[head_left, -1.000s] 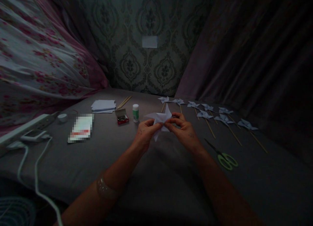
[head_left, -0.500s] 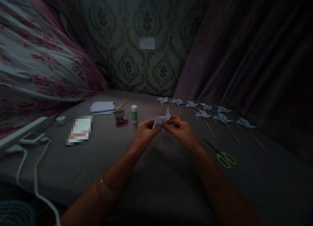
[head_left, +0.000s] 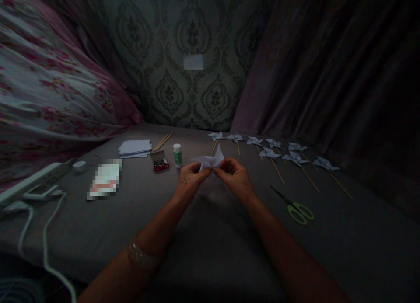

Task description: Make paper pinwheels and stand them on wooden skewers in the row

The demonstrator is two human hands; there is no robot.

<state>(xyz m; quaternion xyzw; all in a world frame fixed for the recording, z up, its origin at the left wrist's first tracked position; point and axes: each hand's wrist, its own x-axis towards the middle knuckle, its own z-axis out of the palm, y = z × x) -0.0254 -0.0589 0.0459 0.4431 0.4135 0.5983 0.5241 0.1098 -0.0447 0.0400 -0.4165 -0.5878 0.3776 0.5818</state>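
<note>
Between my two hands is a white paper pinwheel (head_left: 210, 161), its blades curled and one tip pointing up. My left hand (head_left: 192, 177) pinches its near left edge between thumb and fingers. My right hand (head_left: 233, 174) grips it from the right, with the thumbs close together near the middle. Whatever lies under the fingertips is hidden. Just left of the hands stand a glue stick (head_left: 177, 156) with a white cap and a small open box (head_left: 159, 163) of metal pins. Beyond and to the right lie several finished paper pinwheels (head_left: 269, 153) on wooden sticks.
Scissors (head_left: 297, 210) with green handles lie at the right. On the left are a paper stack (head_left: 134, 148), wooden sticks (head_left: 163, 142), a blurred packet (head_left: 105, 179), a small white round object (head_left: 79, 166) and a power strip (head_left: 36, 185) with cables. Curtains and a patterned wall stand behind.
The view has shifted slightly, so the whole scene sits a little lower and to the left. Both hands still hold the pinwheel; the right hand's fingers have curled in slightly.
</note>
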